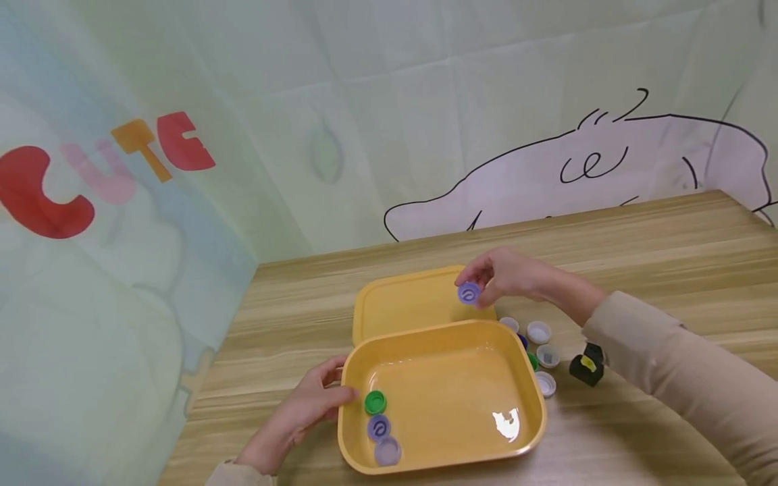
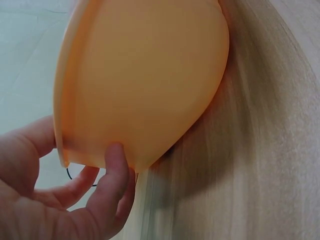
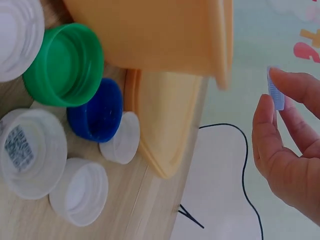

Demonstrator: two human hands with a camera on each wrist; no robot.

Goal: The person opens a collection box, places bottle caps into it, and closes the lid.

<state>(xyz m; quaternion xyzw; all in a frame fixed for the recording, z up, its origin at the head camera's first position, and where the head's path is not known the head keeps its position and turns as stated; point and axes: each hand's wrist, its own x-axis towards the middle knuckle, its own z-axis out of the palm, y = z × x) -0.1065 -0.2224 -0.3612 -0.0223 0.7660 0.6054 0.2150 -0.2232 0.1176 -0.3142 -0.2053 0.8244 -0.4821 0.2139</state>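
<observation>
Above the yellow lid (image 1: 401,304), my right hand (image 1: 507,273) pinches a light purple bottle cap (image 1: 469,293) between thumb and fingers. The right wrist view shows that purple cap (image 3: 275,92) edge-on at the fingertips. My left hand (image 1: 310,398) grips the left rim of a yellow tray (image 1: 444,385), thumb over the rim and fingers along the outer wall. Inside the tray, along its left side, lie a green cap (image 1: 375,402), a purple cap (image 1: 379,427) and a pale translucent cap (image 1: 387,451).
Right of the tray several caps lie on the wooden table (image 1: 668,270): white caps (image 1: 539,332), a green cap (image 3: 64,65) and a blue cap (image 3: 95,112). A small dark object with a yellow mark (image 1: 587,366) lies by the right forearm. A printed cloth (image 1: 365,135) hangs behind.
</observation>
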